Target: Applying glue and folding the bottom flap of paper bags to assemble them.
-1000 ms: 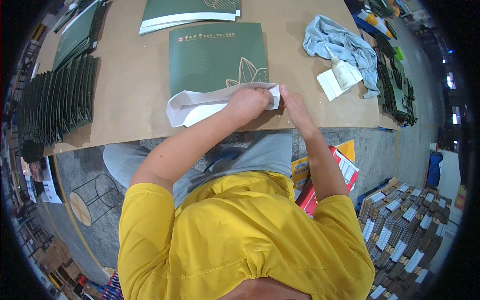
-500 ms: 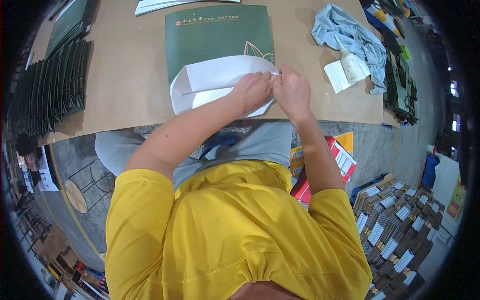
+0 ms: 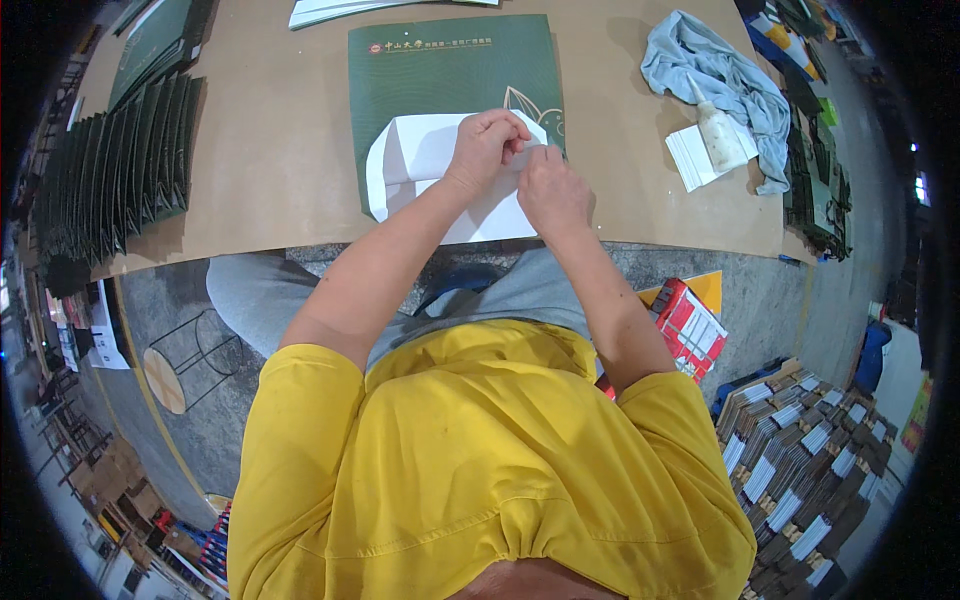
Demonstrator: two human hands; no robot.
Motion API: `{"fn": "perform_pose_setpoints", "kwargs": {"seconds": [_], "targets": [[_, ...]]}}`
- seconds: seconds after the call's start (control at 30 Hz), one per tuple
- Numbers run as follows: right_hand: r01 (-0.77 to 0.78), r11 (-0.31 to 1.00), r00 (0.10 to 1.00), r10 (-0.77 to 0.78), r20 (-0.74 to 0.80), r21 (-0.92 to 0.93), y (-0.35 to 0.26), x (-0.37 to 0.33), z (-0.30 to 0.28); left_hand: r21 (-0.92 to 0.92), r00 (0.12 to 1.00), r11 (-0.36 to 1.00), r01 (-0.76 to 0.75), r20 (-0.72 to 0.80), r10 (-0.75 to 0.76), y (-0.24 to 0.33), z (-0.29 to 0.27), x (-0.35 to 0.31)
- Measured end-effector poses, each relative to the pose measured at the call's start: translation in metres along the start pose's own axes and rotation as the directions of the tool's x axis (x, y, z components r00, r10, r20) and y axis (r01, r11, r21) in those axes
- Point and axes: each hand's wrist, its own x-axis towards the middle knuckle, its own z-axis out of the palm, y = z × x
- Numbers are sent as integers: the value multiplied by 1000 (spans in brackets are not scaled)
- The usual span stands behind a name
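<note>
White folded paper piece (image 3: 425, 170) with rounded left corners, lying flat on a dark green folder (image 3: 440, 85), itself flat on a brown paper-covered table (image 3: 270, 150). Pinched at its upper right edge by both hands. Left hand (image 3: 487, 145) curled, fingertips gripping the paper's top edge, wrist resting across the white sheet. Right hand (image 3: 552, 192) just beside and touching the left, knuckles bent, thumb and fingers closed on the same edge of the paper; exact fingertip contact hidden behind the knuckles. Most of the white sheet spread out to the left of and below the left hand, a smaller part showing beneath the right wrist, close to the near table edge.

Well off to the left of the left hand, a fanned row of dark green folders (image 3: 115, 175) overlapping one another along the table. Beyond the hands, at the far edge, a white stack (image 3: 340, 10) only partly in view. Out to the right of the right hand, a crumpled pale blue cloth (image 3: 735, 80), with a small whitish squeeze bottle (image 3: 717, 130) lying on a white pad (image 3: 695, 160) just beside it. Below the right elbow, on the floor, a red-and-white box (image 3: 690, 325), and further right, stacks of bundled dark booklets (image 3: 810, 450)
</note>
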Motion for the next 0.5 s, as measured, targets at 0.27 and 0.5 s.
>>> {"fn": "perform_pose_setpoints", "kwargs": {"seconds": [0.27, 0.5], "targets": [[372, 925, 854, -373, -362, -75, 18, 5, 27, -35, 971, 998, -59, -236, 49, 9, -30, -21], [128, 988, 989, -133, 57, 87, -26, 19, 7, -66, 959, 998, -16, -282, -3, 5, -37, -10]]}}
